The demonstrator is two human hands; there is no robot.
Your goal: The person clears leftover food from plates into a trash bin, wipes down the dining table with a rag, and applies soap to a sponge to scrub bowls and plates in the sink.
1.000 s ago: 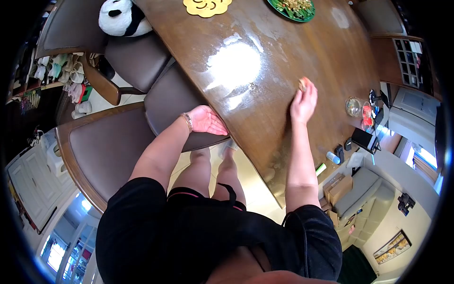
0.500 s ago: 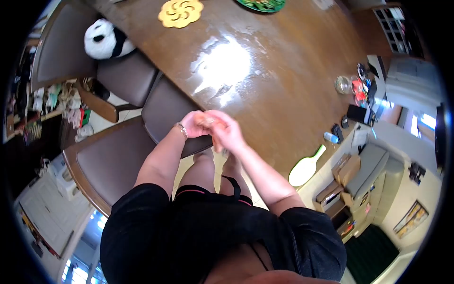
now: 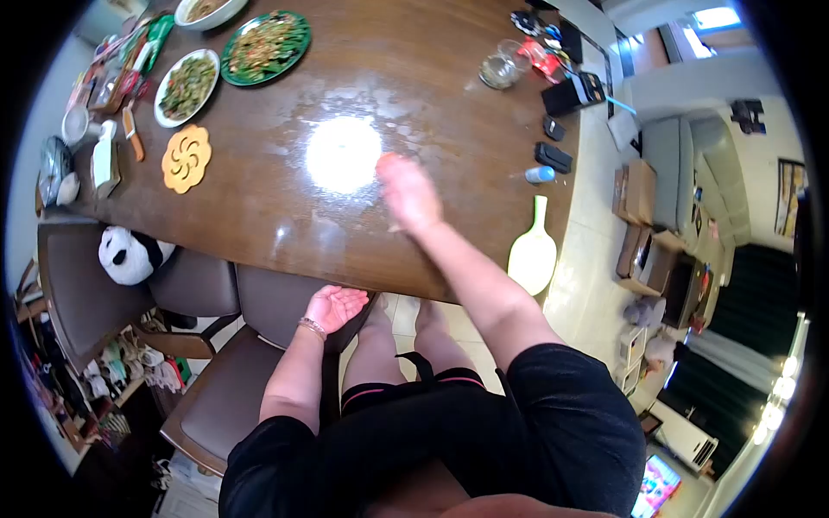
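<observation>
Bright glare [image 3: 344,155] spreads over the brown wooden table [image 3: 458,121], which fills the upper middle of the frame and runs down to its near edge around the center. Right beside that shine, the person's right hand [image 3: 411,197] is over the tabletop, blurred; I cannot tell how its fingers are set, whether they grip something, or whether they touch the wood. Lower down, left of center, the left hand [image 3: 335,306] is palm up just beside the table's near edge, fingers open and extended, above a dark chair seat [image 3: 275,302] that takes up the space there.

Toward the upper left I see a yellow flower-shaped mat [image 3: 186,159] on the wood, then a white oval plate [image 3: 159,107] of chopped food, a green plate [image 3: 250,83] of greens with a crumbly topping, and a white bowl [image 3: 207,21] at the frame's top. An orange-handled knife [image 3: 133,134] lies left of the mat. Below, a panda plush [image 3: 128,256] sits on another chair. On the right side, a pale green paddle-shaped board [image 3: 532,259] lies near the right forearm, with a blue-and-white cylinder [image 3: 540,174], a black case [image 3: 553,157] and a glass jar [image 3: 499,71] farther up.
</observation>
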